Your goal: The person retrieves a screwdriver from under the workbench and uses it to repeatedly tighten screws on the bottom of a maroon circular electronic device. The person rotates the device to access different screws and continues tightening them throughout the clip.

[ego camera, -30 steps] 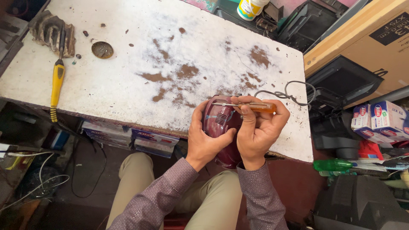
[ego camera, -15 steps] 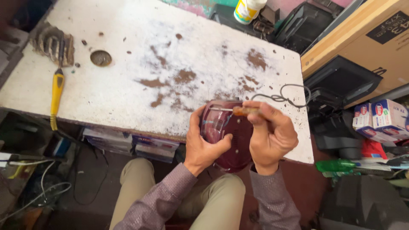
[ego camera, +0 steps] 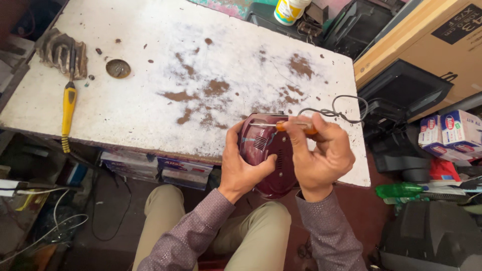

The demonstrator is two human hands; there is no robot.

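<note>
the person sits at the near edge of a worn white table (ego camera: pixel 150 100), knees under it, and both hands meet just right of the middle of the frame. the left hand (ego camera: pixel 241 168) cups a dark red plastic casing (ego camera: pixel 266 155) from its left side: the thumb runs up along the casing's left edge and the other fingers (ego camera: pixel 263 168) curl across its ribbed face, closed firmly around it. the casing sits partly over the table's front edge and partly over the lap, tilted towards the person.

the right hand (ego camera: pixel 321 155) is closed around a small screwdriver with an orange handle (ego camera: pixel 296 125). its handle is pinched between the thumb and first fingers, and the thin metal shaft points left across the top of the casing, its tip resting on the upper edge there. the remaining fingers fold loosely against the casing's right side, so the casing is held between the two hands.

just behind the right hand a dark cable (ego camera: pixel 341 110) loops on the table near its right edge. far off at the left of the frame lies a tool with a yellow handle (ego camera: pixel 68 108), above it a rusty metal block (ego camera: pixel 63 52), and beside that a small round lid (ego camera: pixel 118 69). brown rusty patches mark the table top. a white bottle (ego camera: pixel 290 10) stands at the top edge, a cardboard box (ego camera: pixel 427 45) fills the upper right corner, and a green bottle (ego camera: pixel 401 190) lies at the lower right.
</note>
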